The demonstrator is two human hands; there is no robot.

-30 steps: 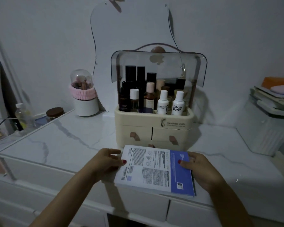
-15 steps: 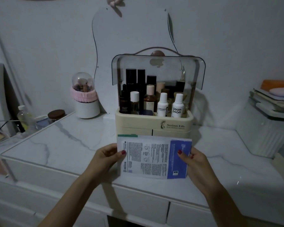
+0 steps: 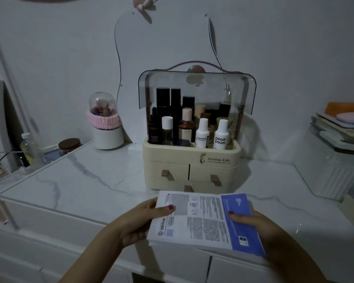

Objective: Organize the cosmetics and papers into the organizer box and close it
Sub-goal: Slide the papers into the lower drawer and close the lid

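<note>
A cream organizer box (image 3: 172, 155) stands on the marble-look dresser top (image 3: 94, 176), its smoky clear lid (image 3: 196, 86) swung up. Several cosmetics bottles (image 3: 202, 131) stand upright in its top compartment. Its front drawers with brown pulls (image 3: 166, 174) are shut. In front of the box I hold a stack of printed papers (image 3: 202, 219), white with a blue right part, lying nearly flat above the dresser's front edge. My left hand (image 3: 145, 219) grips the stack's left edge and my right hand (image 3: 251, 223) grips its right side, thumbs on top.
A white brush holder with a pink band and clear dome (image 3: 105, 123) stands left of the box. Further left are a brown-lidded jar (image 3: 69, 145) and a small bottle (image 3: 30, 148). At right, books (image 3: 339, 127) lie stacked on a clear ribbed container (image 3: 327, 172). A wavy mirror (image 3: 166, 37) hangs behind.
The stack of papers was raised upright in front of the box's drawers half a second ago; it now lies tilted back down, nearly flat, still held by both hands.
</note>
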